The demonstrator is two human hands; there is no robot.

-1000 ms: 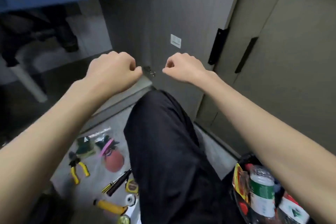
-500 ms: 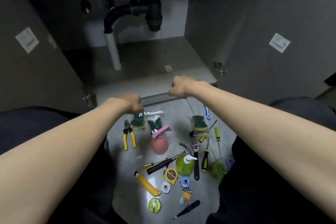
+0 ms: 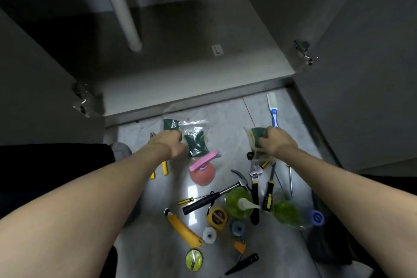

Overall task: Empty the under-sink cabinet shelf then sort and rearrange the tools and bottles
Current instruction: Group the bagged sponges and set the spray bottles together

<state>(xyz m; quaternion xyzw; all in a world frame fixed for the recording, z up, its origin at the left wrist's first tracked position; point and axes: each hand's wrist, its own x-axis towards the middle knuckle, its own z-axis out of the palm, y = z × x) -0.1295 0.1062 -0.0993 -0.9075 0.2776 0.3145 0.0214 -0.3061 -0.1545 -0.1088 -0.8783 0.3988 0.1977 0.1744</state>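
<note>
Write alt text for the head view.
Two bare hands reach to the floor before an empty under-sink cabinet shelf: the left hand and right hand each grip a bagged green scouring pad. Hammer, pliers, tape measure and green bottles lie scattered below.

Cabinet shelf [image 3: 180, 67] bare, both doors open. Tools and bottles lie on the floor in front: bagged green sponges [image 3: 195, 140], pink bottle [image 3: 202, 175] on its side, hammer [image 3: 216, 196], green soap bottle [image 3: 237, 203], yellow knife [image 3: 184, 228], tape measure [image 3: 217, 218], blue-white brush [image 3: 273, 108].
</note>
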